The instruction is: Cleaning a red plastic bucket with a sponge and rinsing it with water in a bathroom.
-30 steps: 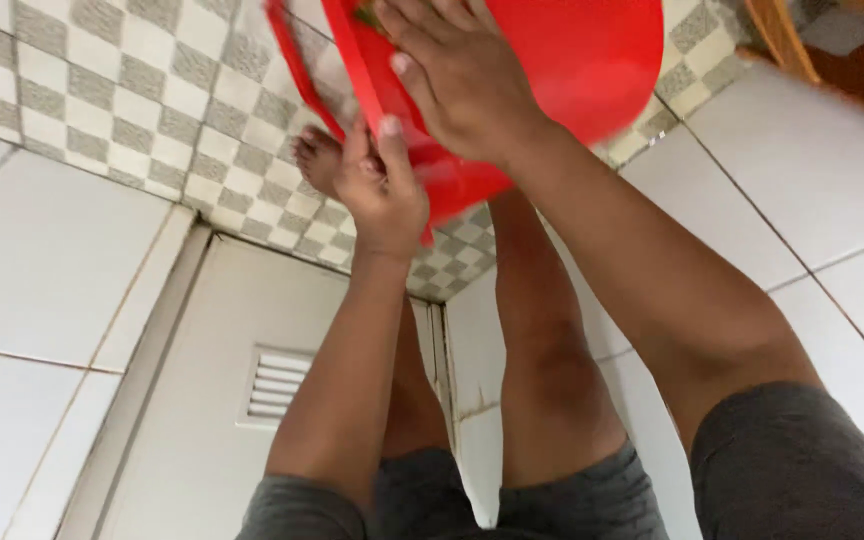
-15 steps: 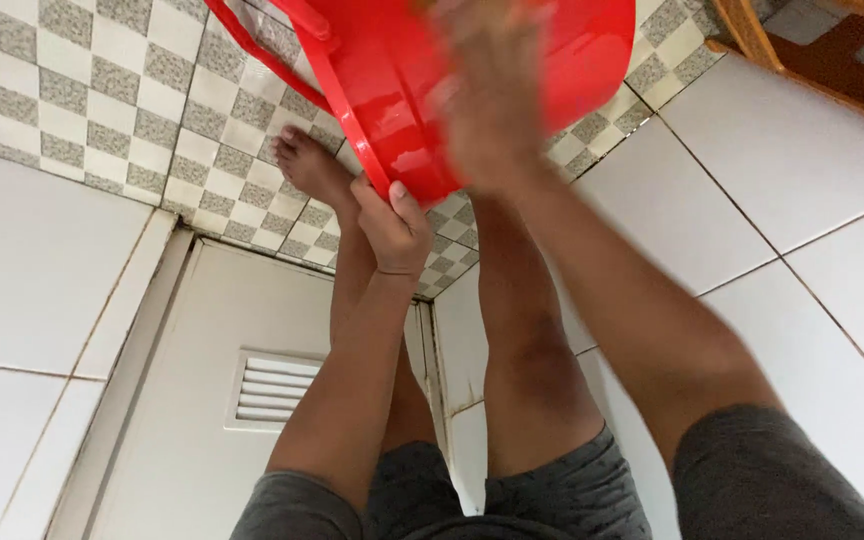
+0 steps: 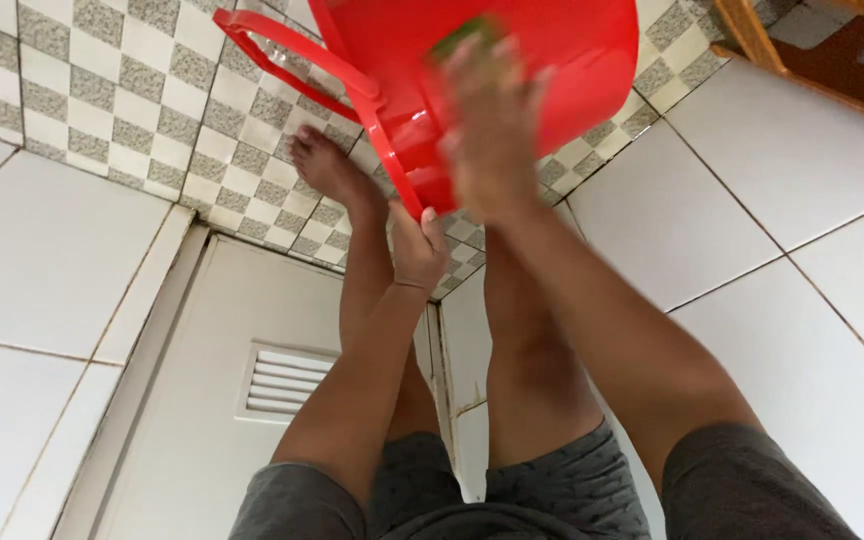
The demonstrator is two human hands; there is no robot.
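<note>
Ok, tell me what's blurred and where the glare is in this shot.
Head view: the right hand and the green pad under it are motion-blurred; the left hand on the red bucket rim is sharp; soft glare on the bucket's wet wall; even, soft light.

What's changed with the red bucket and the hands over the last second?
The right hand slid down the red plastic bucket, a green pad now showing at its fingertips. The left hand shifted lower and rightward, still gripping the rim. The bucket stays tilted over the checkered floor tiles.
</note>
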